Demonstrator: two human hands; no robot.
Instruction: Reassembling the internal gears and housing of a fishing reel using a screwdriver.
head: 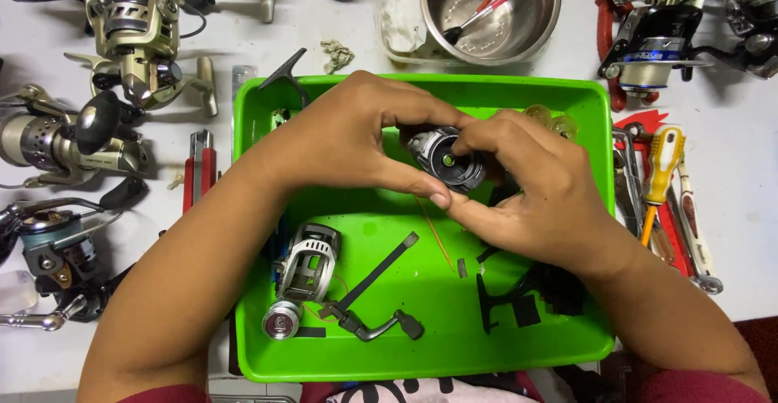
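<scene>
While both hands meet over the green tray (pixel 267 346), the left hand (pixel 348 135) and right hand (pixel 527 192) together grip a round grey reel part (pixel 447 158) above the tray's upper middle. Below it in the tray lie a silver reel body (pixel 304 277), a crank handle (pixel 369 310) and black parts (pixel 527 293). Outside the tray, spinning reels (pixel 138 34) crowd the left side, a steel bowl (pixel 494 10) sits above, and a yellow-handled screwdriver (pixel 663 164) lies to the right.

No packages, signs or screens show. The only label is a blue band with pale print on the dark reel (pixel 648 50) at the top right of the table, too small to read. Other reels show faint markings, too blurred to tell.
</scene>
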